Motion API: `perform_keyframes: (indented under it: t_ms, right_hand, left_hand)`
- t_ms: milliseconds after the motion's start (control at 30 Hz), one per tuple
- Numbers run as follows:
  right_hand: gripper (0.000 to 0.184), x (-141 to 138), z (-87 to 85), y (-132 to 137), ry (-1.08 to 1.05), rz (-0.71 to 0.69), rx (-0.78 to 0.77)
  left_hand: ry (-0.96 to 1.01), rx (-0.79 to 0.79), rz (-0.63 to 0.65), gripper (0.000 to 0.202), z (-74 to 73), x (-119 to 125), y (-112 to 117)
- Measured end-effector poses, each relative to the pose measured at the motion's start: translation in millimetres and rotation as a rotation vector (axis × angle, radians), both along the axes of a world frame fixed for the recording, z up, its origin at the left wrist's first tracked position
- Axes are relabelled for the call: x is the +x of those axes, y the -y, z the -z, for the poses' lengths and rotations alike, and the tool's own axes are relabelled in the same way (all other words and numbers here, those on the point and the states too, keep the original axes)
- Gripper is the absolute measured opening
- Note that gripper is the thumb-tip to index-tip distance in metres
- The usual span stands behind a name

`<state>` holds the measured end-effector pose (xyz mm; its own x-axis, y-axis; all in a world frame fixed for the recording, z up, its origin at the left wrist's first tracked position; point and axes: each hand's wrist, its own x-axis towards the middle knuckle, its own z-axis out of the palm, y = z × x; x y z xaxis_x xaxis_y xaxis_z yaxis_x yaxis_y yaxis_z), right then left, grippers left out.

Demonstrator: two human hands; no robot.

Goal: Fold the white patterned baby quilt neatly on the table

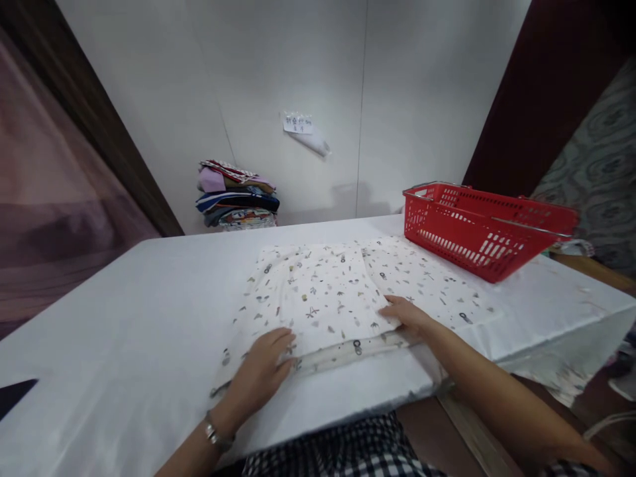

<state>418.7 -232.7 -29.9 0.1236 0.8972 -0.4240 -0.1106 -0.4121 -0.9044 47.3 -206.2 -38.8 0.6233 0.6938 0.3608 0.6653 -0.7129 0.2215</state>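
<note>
A thin white printed cloth (pixel 322 301) with small shell and starfish motifs lies spread on the table, part of it folded over on itself. My left hand (pixel 265 364) is closed at the near left of the folded part, thumb and fingers holding its edge. At the near right corner, my right hand (pixel 405 315) pinches the fabric between thumb and fingers. The front edge between both hands shows a second layer beneath. A single layer of the cloth extends to the right, beyond my right hand.
A red plastic basket (pixel 462 222) with metal handles stands at the back right, close to the cloth. Folded clothes (pixel 238 195) are piled at the back left against the wall. The white-covered table (pixel 119 318) ends just before my body. A paper sign (pixel 298 124) hangs on the wall.
</note>
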Motion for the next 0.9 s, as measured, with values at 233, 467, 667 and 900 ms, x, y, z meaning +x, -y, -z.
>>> perform_keyframes:
  t_ms: [233,467,667,900]
  right_hand:
    - [0.060,3,-7.3,3,0.339,-0.105,-0.151]
    - [0.051,7,-5.5,-6,0.240,-0.158,-0.143]
    - [0.017,92,-61.8,-26,0.372,0.058,0.046]
    - [0.003,214,-87.9,28,0.771,0.485,0.031]
  left_hand:
    - [0.043,0.136,-0.169,0.039,19.4,-62,-4]
    - [-0.005,0.080,-0.237,0.046,31.5,-78,-3]
    - [0.055,0.158,-0.098,0.043,19.7,-41,-8]
    - [0.036,0.146,0.160,0.036,10.8,47,3]
